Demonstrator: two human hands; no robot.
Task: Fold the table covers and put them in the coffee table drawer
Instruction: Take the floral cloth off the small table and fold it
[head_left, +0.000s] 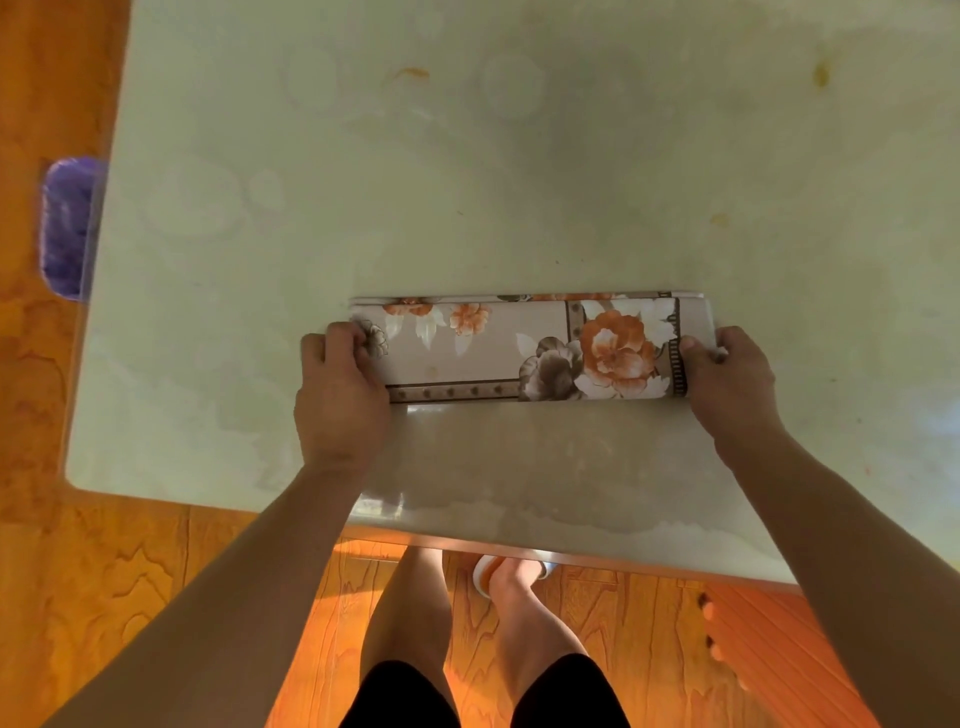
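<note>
A floral table cover (498, 348), beige with orange and brown flowers, lies folded into a long narrow strip on the pale glossy coffee table (467, 182), near its front edge. My left hand (340, 389) grips the strip's left end, fingers curled over it. At the right end, my right hand (727, 379) holds the cover the same way. The strip runs left to right between both hands. No drawer shows in the head view.
The tabletop carries faint stains and rings. A purple brush-like object (70, 228) lies on the wooden floor past the table's left edge. My legs and a slipper (488, 571) stand below the front edge, with an orange ribbed mat (769, 654) at the right.
</note>
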